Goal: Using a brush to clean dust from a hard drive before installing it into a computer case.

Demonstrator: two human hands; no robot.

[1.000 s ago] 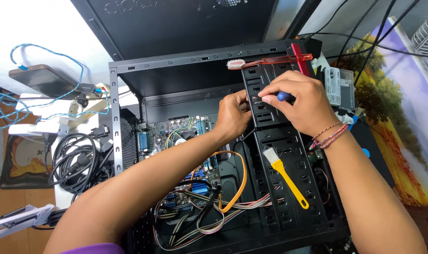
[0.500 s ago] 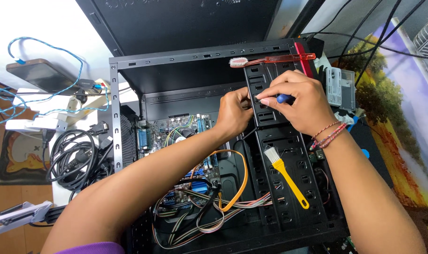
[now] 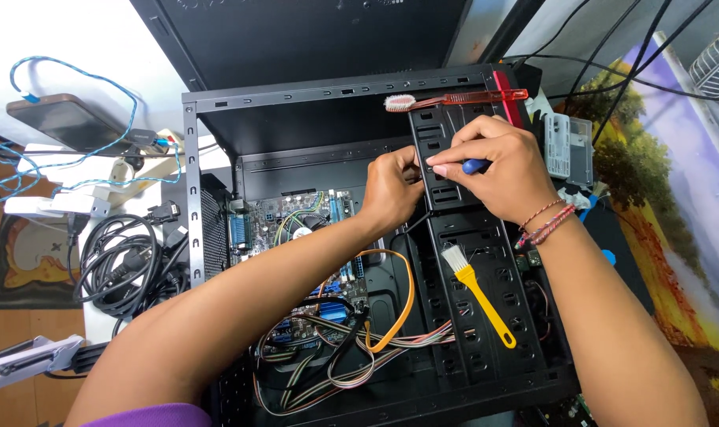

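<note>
Two hands work at the open black metal computer case (image 3: 217, 103). The right hand (image 3: 498, 162) pinches one blue-handled screwdriver (image 3: 476, 166), its tip hidden. The left hand (image 3: 391, 190) curls beside it; its hold is unclear. One yellow brush (image 3: 478, 294) and one red toothbrush (image 3: 454, 100) lie nearby.

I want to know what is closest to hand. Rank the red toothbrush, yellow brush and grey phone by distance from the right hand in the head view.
From the right hand:
1. Red toothbrush, just above, on the case's top edge.
2. Yellow brush, below, on the drive cage.
3. Grey phone, far left.
</note>
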